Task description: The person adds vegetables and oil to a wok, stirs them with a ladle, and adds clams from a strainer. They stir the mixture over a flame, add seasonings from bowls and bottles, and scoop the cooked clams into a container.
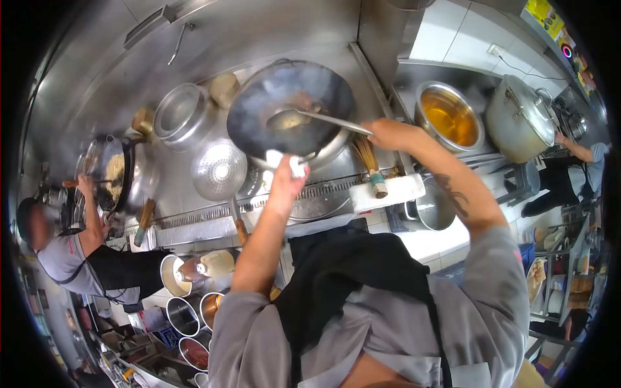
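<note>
A large black wok (249, 113) sits on the stove in front of me, with steam hanging over it. My left hand (286, 184) is closed around a folded white cloth (275, 158) at the wok's near rim. In my right hand (388, 134) is the handle of a metal ladle (336, 121). The ladle's bowl is inside the wok, over some pale and brownish food (304, 103) that the steam partly blurs. Left of the wok lies a perforated strainer (220, 169) with a wooden handle.
A metal pot of amber liquid (446, 116) and a tall lidded pot (517, 119) stand to the right. A bamboo brush (374, 171) rests by the stove's front edge. At left a co-worker (97, 258) handles another wok; another person (579, 165) is at far right.
</note>
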`<state>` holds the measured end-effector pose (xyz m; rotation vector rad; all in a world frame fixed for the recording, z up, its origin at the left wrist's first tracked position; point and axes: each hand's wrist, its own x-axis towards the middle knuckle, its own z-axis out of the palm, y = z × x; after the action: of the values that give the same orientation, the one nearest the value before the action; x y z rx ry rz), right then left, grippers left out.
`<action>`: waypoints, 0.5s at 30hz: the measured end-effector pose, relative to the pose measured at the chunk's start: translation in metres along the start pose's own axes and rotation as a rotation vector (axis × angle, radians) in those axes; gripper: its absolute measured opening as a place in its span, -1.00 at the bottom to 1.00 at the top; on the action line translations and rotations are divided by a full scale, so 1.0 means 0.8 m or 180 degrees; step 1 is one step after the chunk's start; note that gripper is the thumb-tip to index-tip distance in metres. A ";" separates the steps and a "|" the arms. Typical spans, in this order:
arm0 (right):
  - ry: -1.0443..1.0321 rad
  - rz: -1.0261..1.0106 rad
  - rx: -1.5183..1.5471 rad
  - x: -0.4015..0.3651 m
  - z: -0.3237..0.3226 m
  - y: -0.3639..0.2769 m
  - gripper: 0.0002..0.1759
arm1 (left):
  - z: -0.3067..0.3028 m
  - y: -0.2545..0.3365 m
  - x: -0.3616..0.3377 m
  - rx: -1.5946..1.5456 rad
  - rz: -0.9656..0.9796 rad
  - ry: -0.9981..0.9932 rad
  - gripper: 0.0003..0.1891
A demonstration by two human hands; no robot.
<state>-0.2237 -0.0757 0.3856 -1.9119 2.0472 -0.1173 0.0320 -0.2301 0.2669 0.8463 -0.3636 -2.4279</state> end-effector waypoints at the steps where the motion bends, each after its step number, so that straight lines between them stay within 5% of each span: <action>1: 0.0127 0.0157 -0.0133 0.002 0.002 -0.006 -0.69 | -0.025 -0.022 0.004 0.0078 -0.0097 0.0258 -0.89; 4: 0.0448 0.0336 -0.0489 -0.005 0.004 -0.025 -0.73 | -0.114 -0.088 -0.020 0.0387 -0.0458 0.0218 -0.90; 15: -0.0377 -0.0079 0.0086 -0.071 -0.050 -0.048 -0.69 | 0.038 0.011 -0.024 0.0173 -0.0211 0.0467 -0.90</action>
<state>-0.1968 -0.0303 0.4446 -1.8820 1.9357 -0.0363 0.0290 -0.2237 0.3031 1.0691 -0.3523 -2.4075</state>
